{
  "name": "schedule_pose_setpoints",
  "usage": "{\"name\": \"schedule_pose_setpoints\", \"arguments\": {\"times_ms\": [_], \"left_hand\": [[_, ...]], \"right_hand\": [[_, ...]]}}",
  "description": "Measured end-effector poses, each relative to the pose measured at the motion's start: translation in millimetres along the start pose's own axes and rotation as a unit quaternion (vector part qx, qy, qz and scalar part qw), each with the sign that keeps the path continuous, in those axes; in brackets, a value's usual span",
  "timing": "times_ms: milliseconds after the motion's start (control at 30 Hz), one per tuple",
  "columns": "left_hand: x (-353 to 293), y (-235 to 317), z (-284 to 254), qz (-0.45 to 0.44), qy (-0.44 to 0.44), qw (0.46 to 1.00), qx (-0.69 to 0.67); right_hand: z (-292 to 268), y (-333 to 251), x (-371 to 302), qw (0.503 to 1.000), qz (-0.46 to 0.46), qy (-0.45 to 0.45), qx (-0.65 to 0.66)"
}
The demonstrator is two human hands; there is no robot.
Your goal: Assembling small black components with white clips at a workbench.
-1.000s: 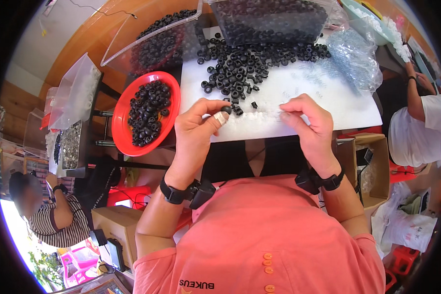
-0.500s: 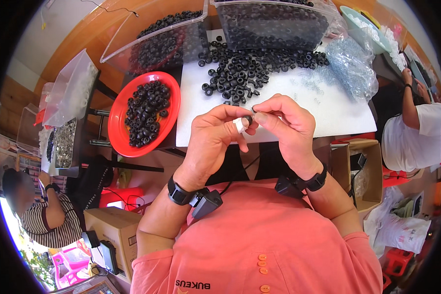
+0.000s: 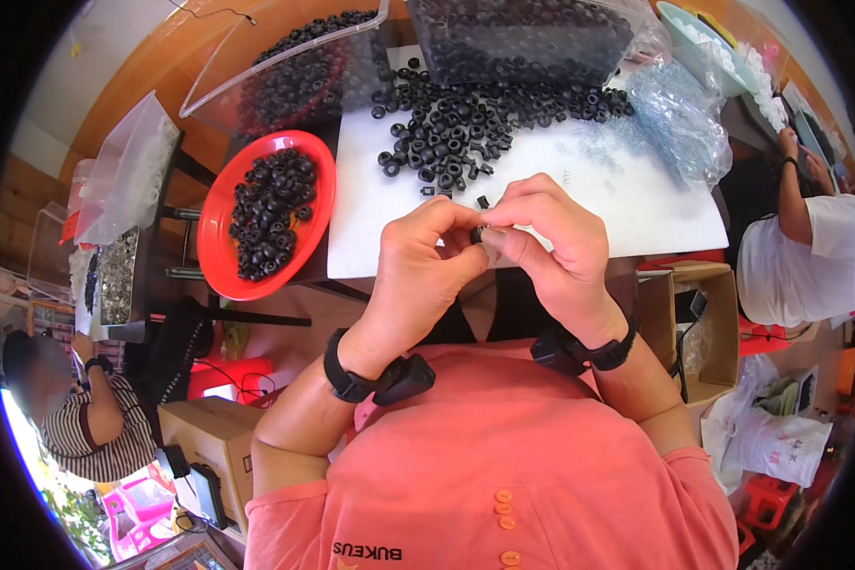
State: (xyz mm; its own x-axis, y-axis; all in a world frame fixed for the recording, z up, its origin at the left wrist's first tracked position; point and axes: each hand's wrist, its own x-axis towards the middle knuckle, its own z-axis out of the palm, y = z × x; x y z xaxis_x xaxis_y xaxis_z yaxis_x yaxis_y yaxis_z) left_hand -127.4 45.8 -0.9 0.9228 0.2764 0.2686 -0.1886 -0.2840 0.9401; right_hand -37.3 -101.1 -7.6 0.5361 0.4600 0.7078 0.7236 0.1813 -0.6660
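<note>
My left hand (image 3: 423,271) and my right hand (image 3: 553,252) meet at the front edge of a white work surface (image 3: 380,218). Pinched between their fingertips is a small black plastic part (image 3: 477,233), mostly covered by the fingers. Another small black piece (image 3: 483,201) shows just beyond the fingertips; whether it is held or lying on the surface I cannot tell. Past my hands spreads a loose pile of black round plastic parts with holes (image 3: 456,133). Tiny metallic springs (image 3: 594,142) lie scattered to the right of the pile.
At left, a red oval plate (image 3: 326,204) carries finished-looking black round parts. Clear bins (image 3: 532,52) of black parts line the back. A plastic bag of springs (image 3: 674,119) sits at right. A cardboard box (image 3: 717,332) stands below. Two other people work at either side.
The fingers of both hands have closed in tighter around the small part, and the white wrap on a left finger no longer shows. The whole view has shifted slightly.
</note>
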Motion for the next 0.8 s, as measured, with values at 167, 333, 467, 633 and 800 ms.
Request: {"name": "schedule_pose_setpoints", "arguments": {"times_ms": [167, 333, 467, 633, 800], "left_hand": [[3, 14, -1, -0.087, -0.054, 0.995, 0.005], [3, 8, 0, -0.091, -0.079, 0.993, -0.01], [1, 2, 3, -0.076, -0.081, 0.994, -0.003], [0, 10, 1, -0.144, -0.111, 0.983, -0.019], [0, 12, -6, -0.2, -0.106, 0.97, -0.086]], "right_hand": [[-6, 7, -5, 0.999, -0.001, -0.041, -0.023], [-8, 7, -5, 0.999, -0.009, -0.036, -0.026], [-10, 6, -8, 0.998, -0.003, -0.057, -0.023], [-17, 5, -7, 0.989, -0.029, -0.114, -0.084], [-21, 2, -7, 0.986, -0.04, -0.12, -0.106]]}}
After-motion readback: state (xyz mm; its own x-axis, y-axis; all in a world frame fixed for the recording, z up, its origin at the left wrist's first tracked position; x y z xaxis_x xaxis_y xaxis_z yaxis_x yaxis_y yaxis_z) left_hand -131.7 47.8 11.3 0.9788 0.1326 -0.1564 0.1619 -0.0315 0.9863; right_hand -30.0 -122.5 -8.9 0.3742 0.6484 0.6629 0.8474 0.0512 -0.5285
